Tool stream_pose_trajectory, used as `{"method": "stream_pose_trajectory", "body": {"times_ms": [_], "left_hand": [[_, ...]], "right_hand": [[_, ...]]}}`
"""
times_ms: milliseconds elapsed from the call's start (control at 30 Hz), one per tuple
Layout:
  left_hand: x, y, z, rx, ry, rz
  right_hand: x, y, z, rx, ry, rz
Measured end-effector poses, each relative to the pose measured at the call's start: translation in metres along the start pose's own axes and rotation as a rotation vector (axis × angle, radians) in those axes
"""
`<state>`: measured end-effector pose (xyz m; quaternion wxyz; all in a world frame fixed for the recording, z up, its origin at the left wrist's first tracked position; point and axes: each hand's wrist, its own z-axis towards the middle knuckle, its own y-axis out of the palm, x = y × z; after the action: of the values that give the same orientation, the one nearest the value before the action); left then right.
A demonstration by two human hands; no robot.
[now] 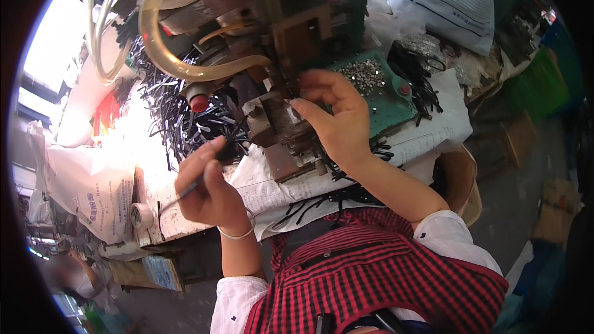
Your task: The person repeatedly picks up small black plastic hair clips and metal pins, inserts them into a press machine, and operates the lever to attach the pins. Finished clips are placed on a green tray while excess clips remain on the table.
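My left hand (210, 188) is closed in front of the machine, with a thin black strip (192, 188) between its thumb and fingers. A silvery bangle circles that wrist. Up at the work point of a greasy metal machine (291, 120), my right hand (339, 111) has its thumb and bent fingers drawn together. Whatever they pinch there is too small and dark to make out. Beside the right hand lies a green tray (390, 108) with a heap of small shiny metal pieces (365, 75). A big pile of black strips (192, 111) lies left of the machine.
A clear yellowish hose (148, 25) loops over the machine, above a red knob (198, 103). More black strips (416, 74) lie right of the tray. White paper (436, 124) covers the bench. A tape roll (142, 215) stands at the left edge; a white sack (448, 0) sits behind.
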<state>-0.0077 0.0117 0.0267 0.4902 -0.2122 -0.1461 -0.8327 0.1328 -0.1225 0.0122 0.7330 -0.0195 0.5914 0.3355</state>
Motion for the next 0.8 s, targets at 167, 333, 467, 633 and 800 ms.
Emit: {"method": "stream_pose_trajectory", "body": {"times_ms": [167,333,467,633,800], "left_hand": [[0.022,0.018,-0.009,-0.448,0.260,0.219],[0.003,0.056,-0.020,-0.503,0.517,0.298],[-0.008,0.061,-0.026,-0.471,0.570,0.260],[-0.007,0.061,-0.025,-0.519,0.523,0.277],[-0.001,0.058,-0.021,-0.535,0.507,0.272]], "right_hand": [[-0.036,-0.006,-0.017,-0.173,-0.062,-0.235],[-0.027,-0.064,0.015,-0.237,-0.066,-0.446],[0.025,-0.160,0.032,0.335,-0.053,-0.659],[0.030,-0.177,0.018,0.110,-0.404,-1.450],[0.045,-0.180,0.024,0.130,-0.185,-1.567]]}}
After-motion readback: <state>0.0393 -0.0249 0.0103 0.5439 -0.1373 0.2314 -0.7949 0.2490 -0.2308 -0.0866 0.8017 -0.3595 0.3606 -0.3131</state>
